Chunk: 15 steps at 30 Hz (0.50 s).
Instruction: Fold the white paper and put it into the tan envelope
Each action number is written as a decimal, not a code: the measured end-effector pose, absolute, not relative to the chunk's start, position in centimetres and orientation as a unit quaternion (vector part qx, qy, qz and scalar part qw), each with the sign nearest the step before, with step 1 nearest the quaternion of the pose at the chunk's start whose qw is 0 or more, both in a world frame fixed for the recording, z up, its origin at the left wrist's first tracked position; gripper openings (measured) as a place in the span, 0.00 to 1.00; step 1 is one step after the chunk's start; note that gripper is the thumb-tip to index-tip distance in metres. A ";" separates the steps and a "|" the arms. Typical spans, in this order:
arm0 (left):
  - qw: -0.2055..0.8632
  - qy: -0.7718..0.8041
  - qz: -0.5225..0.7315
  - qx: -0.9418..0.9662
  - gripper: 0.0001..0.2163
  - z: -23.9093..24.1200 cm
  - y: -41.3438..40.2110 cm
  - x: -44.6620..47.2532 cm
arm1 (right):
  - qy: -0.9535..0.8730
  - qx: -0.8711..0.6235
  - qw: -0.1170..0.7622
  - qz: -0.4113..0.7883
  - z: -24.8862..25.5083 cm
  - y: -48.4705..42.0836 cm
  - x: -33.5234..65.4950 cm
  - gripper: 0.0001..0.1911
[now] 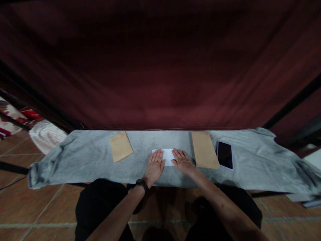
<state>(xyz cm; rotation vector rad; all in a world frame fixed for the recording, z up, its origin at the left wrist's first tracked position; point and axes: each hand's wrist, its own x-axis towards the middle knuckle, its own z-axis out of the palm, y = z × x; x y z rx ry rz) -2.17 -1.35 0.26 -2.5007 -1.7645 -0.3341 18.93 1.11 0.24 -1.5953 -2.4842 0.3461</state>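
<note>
A white sheet of paper [168,156] lies in the middle of a narrow table covered with grey cloth [87,160]. My left hand [154,166] lies flat on the paper's left end, fingers stretched out and together. My right hand [182,161] rests flat on its right end, fingers spread a little. Neither hand grips anything. A dark band sits on my left wrist.
A brown envelope [120,146] lies to the left, a stack of brown envelopes [204,149] to the right, with a black phone [224,155] beside it. A dark red curtain [160,67] hangs behind the table. Tiled floor and a striped bundle [46,135] lie at left.
</note>
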 end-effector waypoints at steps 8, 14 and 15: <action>-0.030 -0.517 -0.101 -0.850 0.26 0.3 -2.9 2.7 | -0.850 -0.507 0.071 0.121 0.6 1.8 19.7 0.27; -0.008 -0.556 -0.095 -0.826 0.28 0.2 -3.0 -1.4 | -0.845 -0.515 0.084 0.117 0.8 1.6 19.7 0.27; -0.001 -0.564 -0.097 -0.820 0.28 0.0 -3.1 -2.2 | -0.844 -0.516 0.085 0.118 0.8 1.6 19.7 0.27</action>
